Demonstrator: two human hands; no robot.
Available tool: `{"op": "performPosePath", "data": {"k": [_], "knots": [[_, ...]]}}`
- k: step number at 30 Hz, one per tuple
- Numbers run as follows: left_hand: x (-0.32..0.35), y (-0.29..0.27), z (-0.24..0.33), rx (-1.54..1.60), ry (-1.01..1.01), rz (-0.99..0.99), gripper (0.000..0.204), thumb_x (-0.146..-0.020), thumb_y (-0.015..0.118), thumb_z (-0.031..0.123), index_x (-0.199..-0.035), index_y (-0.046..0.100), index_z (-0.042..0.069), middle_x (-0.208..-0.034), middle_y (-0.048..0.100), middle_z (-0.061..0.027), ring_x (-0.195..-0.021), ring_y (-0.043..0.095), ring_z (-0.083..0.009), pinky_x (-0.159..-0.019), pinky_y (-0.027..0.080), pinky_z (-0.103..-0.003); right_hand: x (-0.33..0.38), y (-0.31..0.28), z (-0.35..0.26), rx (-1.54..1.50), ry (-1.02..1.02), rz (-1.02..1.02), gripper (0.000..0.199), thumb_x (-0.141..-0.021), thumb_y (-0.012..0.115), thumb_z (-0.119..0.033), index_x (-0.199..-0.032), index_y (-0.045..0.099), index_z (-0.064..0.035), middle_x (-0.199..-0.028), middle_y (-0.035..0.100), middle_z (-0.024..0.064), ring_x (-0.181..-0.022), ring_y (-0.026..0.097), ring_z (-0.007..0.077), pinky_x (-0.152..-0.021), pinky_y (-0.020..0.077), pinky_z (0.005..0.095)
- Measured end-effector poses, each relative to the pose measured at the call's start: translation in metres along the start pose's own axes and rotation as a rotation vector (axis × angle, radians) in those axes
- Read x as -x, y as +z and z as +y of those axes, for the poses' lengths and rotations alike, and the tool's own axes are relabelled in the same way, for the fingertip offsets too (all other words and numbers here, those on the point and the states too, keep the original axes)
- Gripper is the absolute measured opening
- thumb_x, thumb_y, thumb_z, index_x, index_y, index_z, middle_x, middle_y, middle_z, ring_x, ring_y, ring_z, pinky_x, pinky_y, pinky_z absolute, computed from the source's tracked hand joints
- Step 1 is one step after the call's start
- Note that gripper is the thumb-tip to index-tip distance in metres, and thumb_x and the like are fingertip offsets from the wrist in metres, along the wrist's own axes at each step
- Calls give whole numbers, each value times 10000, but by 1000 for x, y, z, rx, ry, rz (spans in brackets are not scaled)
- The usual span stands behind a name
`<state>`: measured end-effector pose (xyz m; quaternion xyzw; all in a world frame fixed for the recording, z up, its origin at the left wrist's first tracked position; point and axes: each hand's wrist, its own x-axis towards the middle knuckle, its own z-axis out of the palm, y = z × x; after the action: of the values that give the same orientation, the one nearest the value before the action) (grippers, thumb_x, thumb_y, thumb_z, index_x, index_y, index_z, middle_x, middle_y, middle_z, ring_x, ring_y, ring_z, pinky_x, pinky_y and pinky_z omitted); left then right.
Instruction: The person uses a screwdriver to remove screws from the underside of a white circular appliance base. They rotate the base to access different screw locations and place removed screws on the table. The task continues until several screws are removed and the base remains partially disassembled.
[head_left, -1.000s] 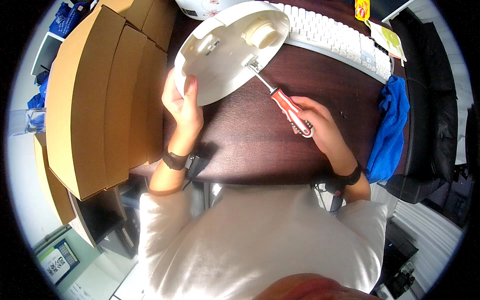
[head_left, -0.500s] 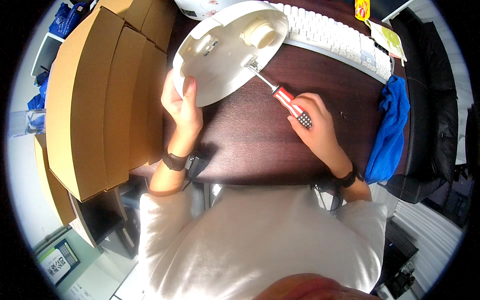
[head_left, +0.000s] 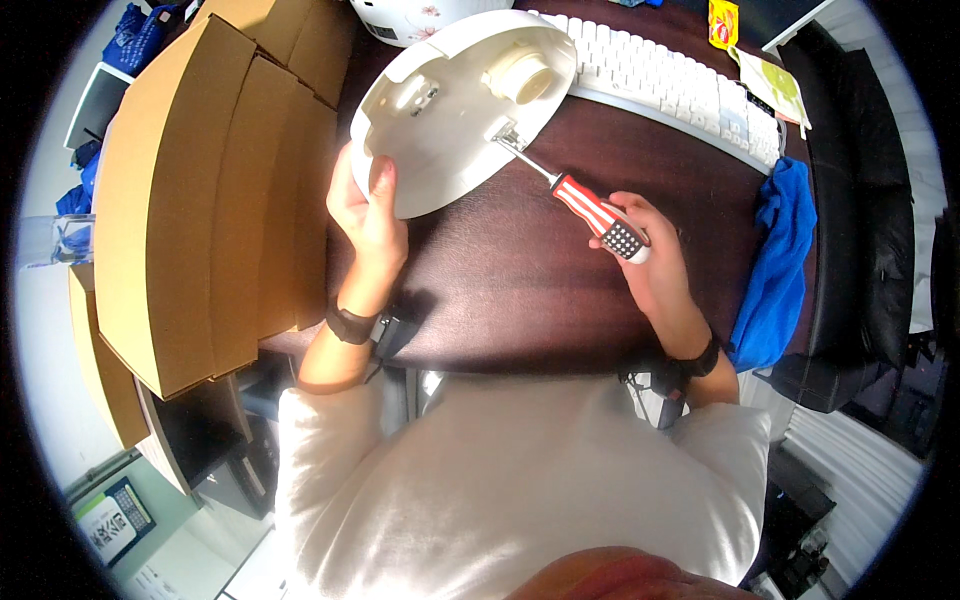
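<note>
Over the left part of the dark wooden desk [head_left: 480,310], the left hand [head_left: 372,215] grasps a white plastic housing [head_left: 445,140] by its rim, thumb inside, hollow side toward the person. The right hand [head_left: 650,245] has its fingers curled around the striped handle of a screwdriver [head_left: 588,205], whose tip meets a metal bracket [head_left: 509,136] inside the housing; a blue cloth [head_left: 778,275] lies along the desk's right edge.

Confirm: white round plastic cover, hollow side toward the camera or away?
Toward: the white round plastic cover shows its hollow inside and cream cylindrical socket; the left hand grips the cover's edge.
</note>
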<state>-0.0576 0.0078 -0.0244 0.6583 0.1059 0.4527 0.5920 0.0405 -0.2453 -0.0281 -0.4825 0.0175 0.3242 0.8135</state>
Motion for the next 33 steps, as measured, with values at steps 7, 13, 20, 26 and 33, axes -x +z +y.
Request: {"op": "performPosePath", "data": {"k": [7,13,20,26,33], "knots": [[0,3,2,38,-6,1,320,-841,577,180,-1061,539,-50,-936,564,-47,-855,501,-113,-774,385,-245,1,0,-3,-184,302,-42,367,-904,371,-303,-1039,507,9,-883,614,169,-624,597,234,-512,485,337],[-1,4,3,45,-25,29,335,-830,582,174,-1070,528,-54,-964,574,-61,-873,514,-120,-783,394,-253,-7,-12,-8,204,160,-174,236,-919,432,-206,-1029,500,-8,-798,601,104,-445,469,85,-371,343,203],[-1,5,3,57,-19,35,340,-829,585,178,-1072,531,-52,-965,579,-65,-873,519,-123,-787,395,-254,-12,-17,-1,1075,-763,-60,276,-782,661,-100,-1003,517,-18,-813,559,40,-669,553,78,-597,438,205],[-1,7,4,49,-17,53,332,-830,583,168,-1070,529,-56,-965,582,-66,-882,524,-126,-797,398,-261,-7,-14,2,419,-173,-30,220,-886,539,-200,-1008,514,-19,-833,539,45,-628,513,81,-570,406,216],[0,2,1,-4,29,25,305,-830,577,151,-1056,540,-51,-959,572,-60,-882,510,-121,-792,391,-254,-3,-6,2,330,-12,-54,250,-961,350,-240,-1074,447,-39,-759,514,51,-540,482,75,-392,347,197]]}}
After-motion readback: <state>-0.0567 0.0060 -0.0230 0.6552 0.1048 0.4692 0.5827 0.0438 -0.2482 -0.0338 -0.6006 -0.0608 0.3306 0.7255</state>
